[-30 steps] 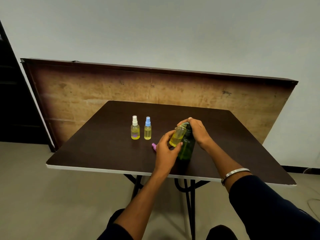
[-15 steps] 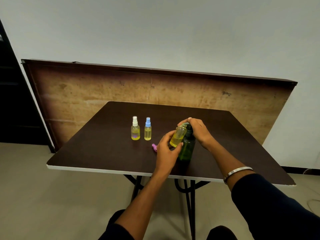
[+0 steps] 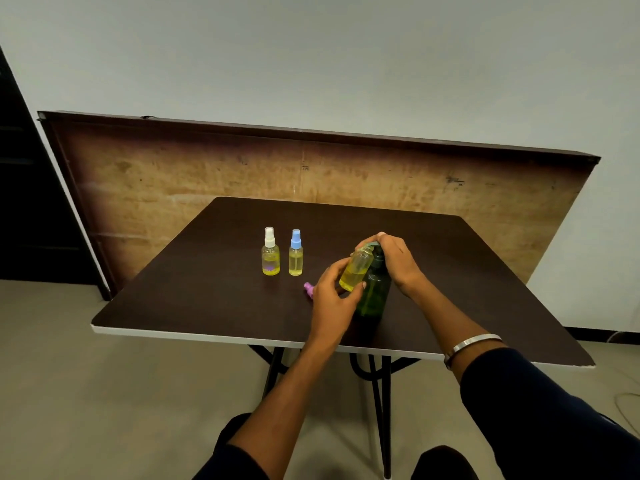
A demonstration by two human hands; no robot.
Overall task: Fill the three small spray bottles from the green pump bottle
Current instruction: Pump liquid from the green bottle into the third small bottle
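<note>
The green pump bottle (image 3: 374,292) stands near the front middle of the dark table (image 3: 207,289). My right hand (image 3: 396,263) covers its pump head from above. My left hand (image 3: 334,296) holds an uncapped small bottle (image 3: 356,270) tilted, its mouth up against the pump spout; yellow liquid fills its lower part. Its pink spray cap (image 3: 309,290) lies on the table just left of my left hand. Two capped small spray bottles stand side by side further left: one with a white cap (image 3: 270,252), one with a blue cap (image 3: 295,254), both holding yellow liquid.
A large wooden board (image 3: 311,171) leans against the wall behind the table. The table's white front edge (image 3: 207,337) is close to me, with black metal legs (image 3: 377,393) below. My knees show at the bottom of the view.
Almost nothing differs: both hands stay on the pump bottle and the tilted small bottle, with only a slight shift of the view.
</note>
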